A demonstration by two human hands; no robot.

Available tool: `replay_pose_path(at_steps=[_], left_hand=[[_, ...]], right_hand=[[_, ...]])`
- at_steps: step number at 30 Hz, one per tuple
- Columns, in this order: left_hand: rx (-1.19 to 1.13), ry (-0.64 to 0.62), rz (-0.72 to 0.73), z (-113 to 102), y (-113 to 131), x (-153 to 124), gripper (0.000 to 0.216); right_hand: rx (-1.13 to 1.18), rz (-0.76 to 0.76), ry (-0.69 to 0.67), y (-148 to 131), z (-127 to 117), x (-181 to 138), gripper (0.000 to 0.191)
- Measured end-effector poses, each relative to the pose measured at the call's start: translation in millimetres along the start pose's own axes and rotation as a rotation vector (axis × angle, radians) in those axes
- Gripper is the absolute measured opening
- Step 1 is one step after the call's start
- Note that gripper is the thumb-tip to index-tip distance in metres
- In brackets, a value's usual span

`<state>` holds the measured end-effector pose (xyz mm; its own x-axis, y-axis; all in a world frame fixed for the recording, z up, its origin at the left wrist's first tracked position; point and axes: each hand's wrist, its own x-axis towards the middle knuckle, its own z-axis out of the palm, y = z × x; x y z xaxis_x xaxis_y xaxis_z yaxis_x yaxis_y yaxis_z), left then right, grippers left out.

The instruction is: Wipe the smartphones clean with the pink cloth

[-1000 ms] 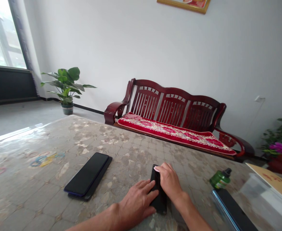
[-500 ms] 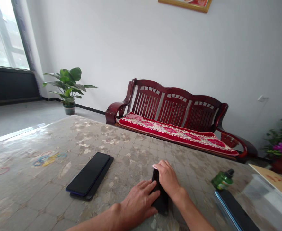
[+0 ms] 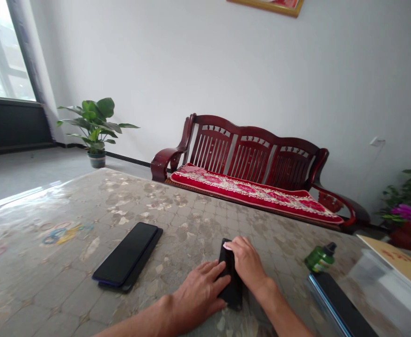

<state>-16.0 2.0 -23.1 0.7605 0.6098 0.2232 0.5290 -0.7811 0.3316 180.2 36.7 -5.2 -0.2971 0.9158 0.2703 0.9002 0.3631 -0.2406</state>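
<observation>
A black smartphone [image 3: 232, 295] lies flat on the patterned tabletop, partly hidden under both hands. My left hand [image 3: 201, 292] rests along its left side, with fingers stretched out and spread over the edge and screen. Near the phone's far end, my right hand [image 3: 247, 262] is closed and presses a small pale pink-white cloth [image 3: 227, 245] onto the screen. Most of that cloth is covered by the fingers. To the left, a second smartphone [image 3: 127, 252] with a dark screen lies on top of another dark, flat, phone-sized item [image 3: 131, 283].
Coloured rubber bands [image 3: 63, 233] lie at the table's left. On the right stand a green bottle [image 3: 319, 257] with a black cap, a stack of phones [image 3: 342, 304] and a translucent box [image 3: 381, 281]. A red wooden bench [image 3: 251, 150] is beyond the table.
My right hand and the cloth have moved slightly toward me along the phone, baring its far end. My left hand stays on the phone. The whole view has shifted a little.
</observation>
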Motion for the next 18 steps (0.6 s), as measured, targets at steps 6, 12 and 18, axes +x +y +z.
replay_pose_path(at_steps=[6, 12, 18], left_hand=[[-0.008, 0.005, 0.017, -2.1, -0.2, 1.1, 0.046], [-0.024, 0.009, 0.01, -2.7, 1.1, 1.4, 0.043], [-0.001, -0.011, -0.001, -1.2, -1.8, 1.9, 0.046]], right_hand=[[-0.01, 0.0, 0.017, -4.4, -1.9, -14.6, 0.037], [0.053, -0.043, -0.001, -5.8, -7.5, -32.1, 0.036], [0.006, 0.052, 0.04, 12.7, 1.9, -8.2, 0.034]])
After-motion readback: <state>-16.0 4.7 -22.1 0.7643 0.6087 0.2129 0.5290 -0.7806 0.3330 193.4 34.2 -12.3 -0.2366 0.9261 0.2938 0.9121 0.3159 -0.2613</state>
